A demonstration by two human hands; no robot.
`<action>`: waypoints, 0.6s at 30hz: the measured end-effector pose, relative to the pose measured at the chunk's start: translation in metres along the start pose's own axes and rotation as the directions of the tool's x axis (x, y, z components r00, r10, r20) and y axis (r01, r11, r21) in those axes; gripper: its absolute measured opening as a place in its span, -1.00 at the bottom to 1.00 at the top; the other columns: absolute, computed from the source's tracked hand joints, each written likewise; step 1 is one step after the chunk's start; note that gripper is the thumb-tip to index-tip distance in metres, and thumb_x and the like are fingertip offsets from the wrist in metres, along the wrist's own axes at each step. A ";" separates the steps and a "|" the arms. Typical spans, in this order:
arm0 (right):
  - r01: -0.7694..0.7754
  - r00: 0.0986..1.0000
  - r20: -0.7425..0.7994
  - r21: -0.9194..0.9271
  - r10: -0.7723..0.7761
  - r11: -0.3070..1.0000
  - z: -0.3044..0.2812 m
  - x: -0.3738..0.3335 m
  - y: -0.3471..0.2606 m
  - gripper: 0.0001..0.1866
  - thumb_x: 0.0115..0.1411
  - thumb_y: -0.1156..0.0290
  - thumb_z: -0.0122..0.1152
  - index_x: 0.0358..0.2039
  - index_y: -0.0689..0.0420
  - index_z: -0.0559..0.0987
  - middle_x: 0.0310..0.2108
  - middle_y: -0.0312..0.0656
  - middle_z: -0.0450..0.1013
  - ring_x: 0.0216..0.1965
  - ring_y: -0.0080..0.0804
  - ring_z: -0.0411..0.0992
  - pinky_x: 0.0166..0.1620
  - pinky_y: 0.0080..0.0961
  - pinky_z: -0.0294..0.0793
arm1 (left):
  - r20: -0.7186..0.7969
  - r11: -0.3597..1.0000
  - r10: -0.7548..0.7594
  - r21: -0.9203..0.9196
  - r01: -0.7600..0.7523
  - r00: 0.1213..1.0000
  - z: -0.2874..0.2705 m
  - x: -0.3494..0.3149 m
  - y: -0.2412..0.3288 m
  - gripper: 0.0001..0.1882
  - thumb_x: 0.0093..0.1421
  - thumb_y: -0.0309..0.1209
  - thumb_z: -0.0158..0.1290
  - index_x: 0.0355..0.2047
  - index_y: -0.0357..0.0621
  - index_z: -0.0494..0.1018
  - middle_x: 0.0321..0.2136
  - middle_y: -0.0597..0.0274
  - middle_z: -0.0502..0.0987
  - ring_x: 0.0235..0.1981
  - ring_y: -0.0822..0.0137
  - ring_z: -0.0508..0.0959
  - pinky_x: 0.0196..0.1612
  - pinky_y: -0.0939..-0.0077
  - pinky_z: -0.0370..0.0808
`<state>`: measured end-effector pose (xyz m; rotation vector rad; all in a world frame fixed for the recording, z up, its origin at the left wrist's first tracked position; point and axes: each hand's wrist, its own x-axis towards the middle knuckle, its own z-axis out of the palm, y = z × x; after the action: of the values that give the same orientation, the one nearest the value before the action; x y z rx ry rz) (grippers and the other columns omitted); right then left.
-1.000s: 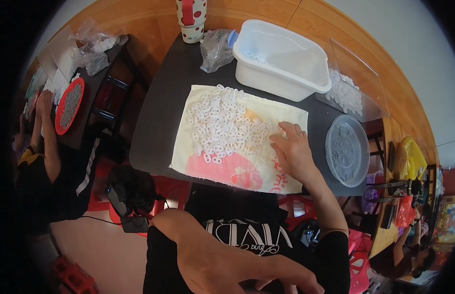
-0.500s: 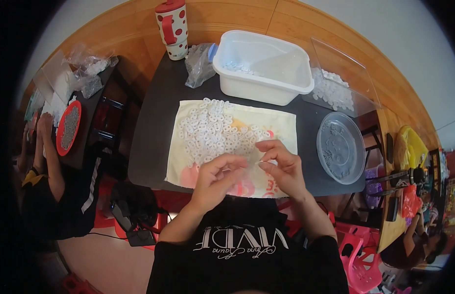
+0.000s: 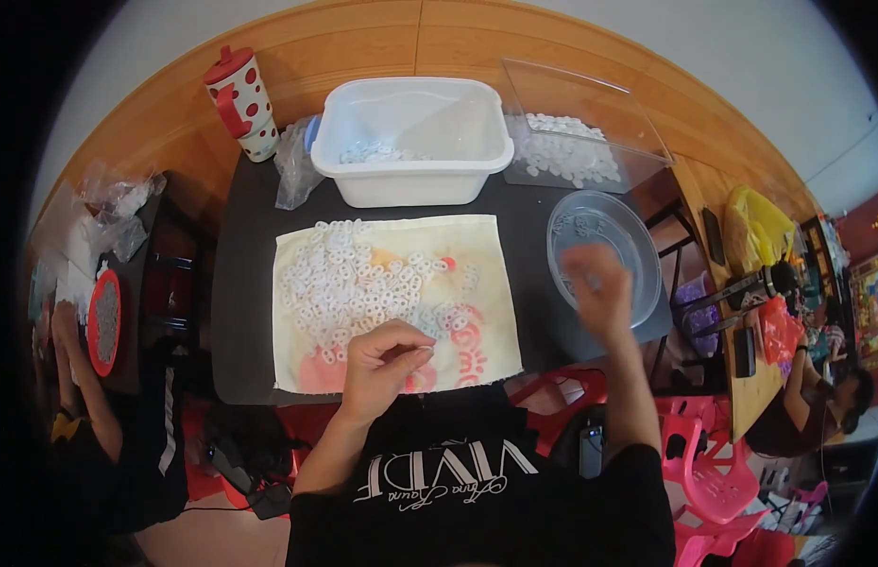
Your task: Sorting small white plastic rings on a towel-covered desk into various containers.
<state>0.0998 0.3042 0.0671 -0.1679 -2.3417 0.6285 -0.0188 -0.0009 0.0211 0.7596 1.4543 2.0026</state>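
Observation:
My left hand is low over the front of the cream cloth, its thumb and forefinger pinched together on a small white piece. A spread pile of small white pieces with holes covers the cloth's left and middle. My right hand is over the shallow round clear container, in which small grey parts lie. Its fingers are bent and smeared by motion, so whether they hold anything cannot be made out.
At the back stand a white tub with white pieces inside, a spotted tumbler and a clear bag. White discs lie beneath a tilted clear panel. At left, another person's hands are near a red tray.
My right hand has moved from above the cloth rightward to the round container. My left hand stays over the cloth's front, now pinching. The whole view has shifted with my head.

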 end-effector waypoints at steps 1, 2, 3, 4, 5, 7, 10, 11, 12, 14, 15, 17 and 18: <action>-0.068 0.998 -0.013 -0.107 0.067 0.992 -0.014 -0.002 0.031 -0.83 0.03 0.68 0.28 -0.33 0.20 0.60 -0.34 -0.05 0.56 -0.29 -0.11 0.55 -0.18 -0.28 0.53 | -0.015 1.000 0.028 0.006 -0.028 0.999 0.000 0.000 0.001 -0.82 0.09 -0.74 0.21 -0.28 -0.34 0.62 -0.35 0.18 0.58 -0.33 0.44 0.54 -0.24 0.62 0.44; -0.047 0.998 0.038 -0.223 0.057 0.974 -0.028 -0.003 0.053 -0.83 0.01 0.67 0.25 -0.34 0.20 0.59 -0.37 -0.02 0.55 -0.30 -0.02 0.52 -0.20 -0.22 0.51 | -0.031 0.998 0.057 0.009 -0.057 0.998 0.001 0.001 0.000 -0.82 0.06 -0.75 0.22 -0.31 -0.32 0.63 -0.36 0.20 0.56 -0.33 0.45 0.51 -0.23 0.63 0.41; -0.016 0.994 0.093 -0.333 0.049 0.943 -0.037 -0.003 0.064 -0.82 -0.02 0.66 0.22 -0.34 0.21 0.58 -0.40 0.00 0.53 -0.31 0.06 0.49 -0.22 -0.16 0.49 | -0.027 0.998 0.059 0.006 -0.059 0.998 0.002 0.001 0.000 -0.82 0.06 -0.75 0.22 -0.31 -0.32 0.63 -0.36 0.20 0.56 -0.33 0.45 0.51 -0.23 0.63 0.41; -0.015 0.995 0.092 -0.337 0.049 0.941 -0.040 -0.005 0.072 -0.82 -0.02 0.66 0.22 -0.34 0.21 0.58 -0.40 0.00 0.53 -0.31 0.06 0.49 -0.22 -0.16 0.49 | -0.074 0.987 0.109 0.123 -0.100 0.991 0.002 0.002 0.000 -0.82 0.06 -0.75 0.22 -0.32 -0.31 0.62 -0.37 0.21 0.56 -0.33 0.46 0.51 -0.25 0.63 0.41; -0.043 0.985 0.140 -0.378 0.103 0.925 -0.042 -0.008 0.077 -0.83 -0.02 0.64 0.23 -0.35 0.20 0.58 -0.42 0.00 0.53 -0.32 0.07 0.50 -0.21 -0.15 0.48 | -0.115 0.961 0.164 0.242 -0.133 0.980 0.003 0.003 0.000 -0.83 0.06 -0.75 0.23 -0.33 -0.31 0.62 -0.37 0.21 0.55 -0.33 0.46 0.51 -0.26 0.63 0.41; -0.065 0.970 0.189 -0.413 0.156 0.908 -0.037 -0.008 0.081 -0.83 -0.02 0.62 0.23 -0.36 0.19 0.59 -0.43 0.00 0.53 -0.32 0.07 0.51 -0.20 -0.13 0.48 | -0.120 0.966 0.183 0.209 -0.155 0.976 0.006 0.004 -0.001 -0.84 0.06 -0.75 0.22 -0.33 -0.31 0.62 -0.39 0.22 0.55 -0.36 0.47 0.51 -0.29 0.63 0.41; 0.101 0.962 0.271 -0.503 0.046 0.858 -0.022 -0.005 0.080 -0.91 0.00 0.60 0.13 -0.42 0.20 0.52 -0.46 0.00 0.52 -0.34 0.08 0.49 -0.20 -0.07 0.45 | -0.169 0.995 0.080 0.066 -0.069 0.982 0.006 0.003 -0.005 -0.84 0.08 -0.74 0.21 -0.31 -0.32 0.62 -0.42 0.23 0.57 -0.41 0.48 0.52 -0.33 0.64 0.43; 0.126 0.941 0.330 -0.552 0.077 0.824 -0.021 -0.004 0.080 -0.93 0.01 0.58 0.11 -0.43 0.21 0.50 -0.47 0.00 0.52 -0.33 0.07 0.50 -0.19 -0.08 0.45 | -0.190 0.998 -0.044 -0.053 0.035 0.981 0.006 0.002 -0.008 -0.84 0.10 -0.74 0.21 -0.29 -0.33 0.62 -0.43 0.23 0.58 -0.44 0.49 0.54 -0.35 0.65 0.45; 0.158 0.916 0.386 -0.594 0.107 0.788 -0.016 -0.002 0.078 -0.95 0.03 0.56 0.09 -0.45 0.21 0.48 -0.48 0.01 0.51 -0.33 0.07 0.50 -0.19 -0.09 0.45 | -0.208 0.998 -0.041 -0.045 0.033 0.977 0.005 0.001 -0.009 -0.84 0.10 -0.74 0.21 -0.29 -0.33 0.62 -0.43 0.23 0.58 -0.44 0.49 0.54 -0.35 0.65 0.45; 0.209 0.909 0.409 -0.614 0.080 0.761 -0.011 0.001 0.071 -0.95 0.02 0.57 0.09 -0.45 0.22 0.47 -0.47 0.03 0.51 -0.34 0.07 0.50 -0.19 -0.10 0.45 | -0.187 0.974 -0.142 -0.201 0.103 0.972 0.005 0.002 -0.013 -0.84 0.14 -0.72 0.18 -0.25 -0.34 0.62 -0.44 0.22 0.61 -0.47 0.47 0.57 -0.36 0.65 0.49; 0.249 0.903 0.424 -0.649 0.070 0.719 -0.010 0.002 0.070 -0.95 0.01 0.57 0.09 -0.45 0.22 0.46 -0.46 0.05 0.50 -0.34 0.07 0.50 -0.18 -0.10 0.45 | -0.157 0.972 -0.130 -0.215 0.095 0.979 0.004 0.002 -0.016 -0.83 0.18 -0.70 0.16 -0.21 -0.33 0.62 -0.41 0.20 0.63 -0.43 0.47 0.60 -0.33 0.64 0.53; 0.231 0.914 0.403 -0.624 0.054 0.746 -0.012 0.003 0.074 -0.92 0.01 0.62 0.07 -0.43 0.23 0.49 -0.42 0.06 0.50 -0.30 0.09 0.50 -0.20 -0.10 0.46 | -0.177 0.967 -0.138 -0.239 0.093 0.975 0.006 0.001 -0.013 -0.82 0.18 -0.70 0.16 -0.20 -0.33 0.62 -0.41 0.21 0.63 -0.43 0.47 0.60 -0.33 0.64 0.52; 0.202 0.926 0.373 -0.612 0.054 0.765 -0.012 0.004 0.074 -0.87 0.01 0.68 0.05 -0.40 0.24 0.51 -0.38 0.08 0.51 -0.26 0.10 0.50 -0.23 -0.09 0.47 | -0.178 0.959 -0.148 -0.268 0.097 0.973 0.006 0.000 -0.013 -0.82 0.19 -0.70 0.16 -0.19 -0.33 0.62 -0.42 0.21 0.63 -0.44 0.48 0.59 -0.33 0.65 0.52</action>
<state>0.1009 0.3742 0.0413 -0.2782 -2.8389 -0.2491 -0.0129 0.0069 0.0103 0.3607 1.2752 2.1621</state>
